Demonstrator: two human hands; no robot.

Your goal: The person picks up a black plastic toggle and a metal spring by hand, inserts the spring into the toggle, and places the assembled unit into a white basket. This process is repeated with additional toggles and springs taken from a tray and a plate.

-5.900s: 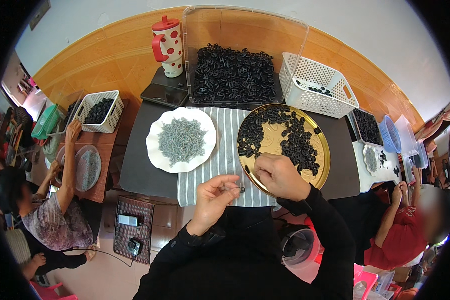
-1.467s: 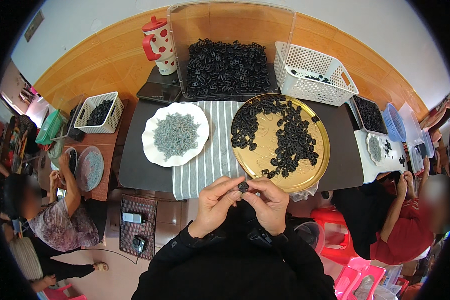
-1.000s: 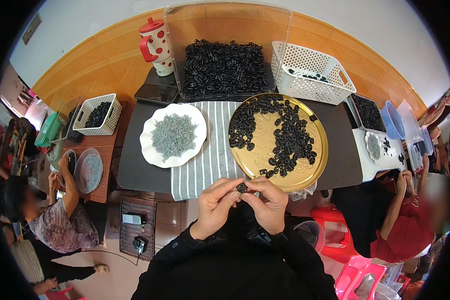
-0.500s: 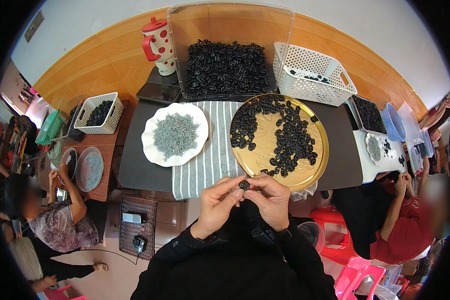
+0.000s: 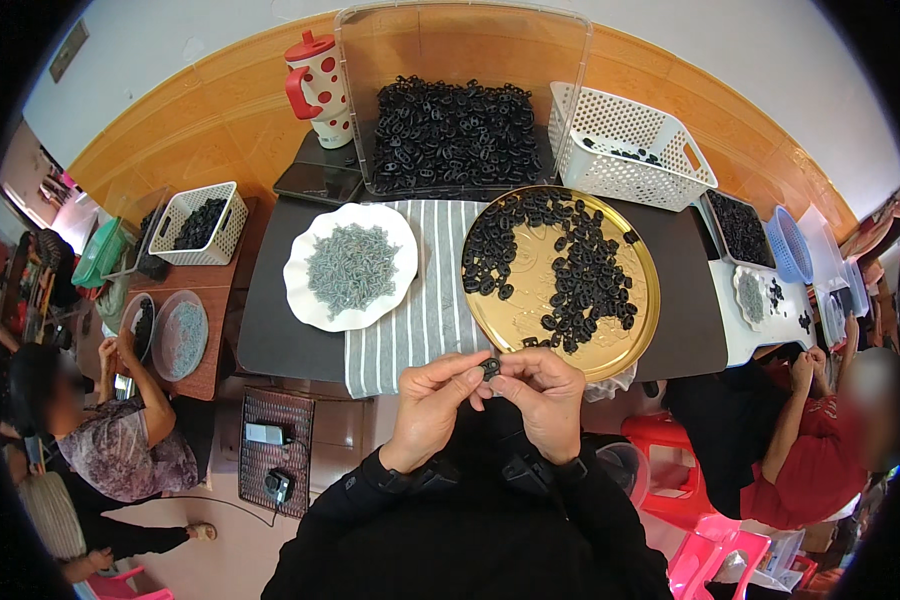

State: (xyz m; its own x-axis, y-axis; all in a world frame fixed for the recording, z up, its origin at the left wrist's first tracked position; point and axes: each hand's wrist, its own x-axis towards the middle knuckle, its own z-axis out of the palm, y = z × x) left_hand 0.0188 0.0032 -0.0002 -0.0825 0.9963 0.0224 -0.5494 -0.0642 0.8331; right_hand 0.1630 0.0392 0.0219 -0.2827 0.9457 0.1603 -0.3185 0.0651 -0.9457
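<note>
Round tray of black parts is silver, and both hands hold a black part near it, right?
Not the colour: in the head view the round tray is gold. The left hand and right hand do hold a black part near it.

Black piece [image 5: 490, 369] partly hidden

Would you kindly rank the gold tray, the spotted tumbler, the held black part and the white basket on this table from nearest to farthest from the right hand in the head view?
From the right hand:
1. Black part, held in its grip.
2. Gold tray, just beyond it.
3. White basket, back right.
4. Spotted tumbler, back left.
</note>
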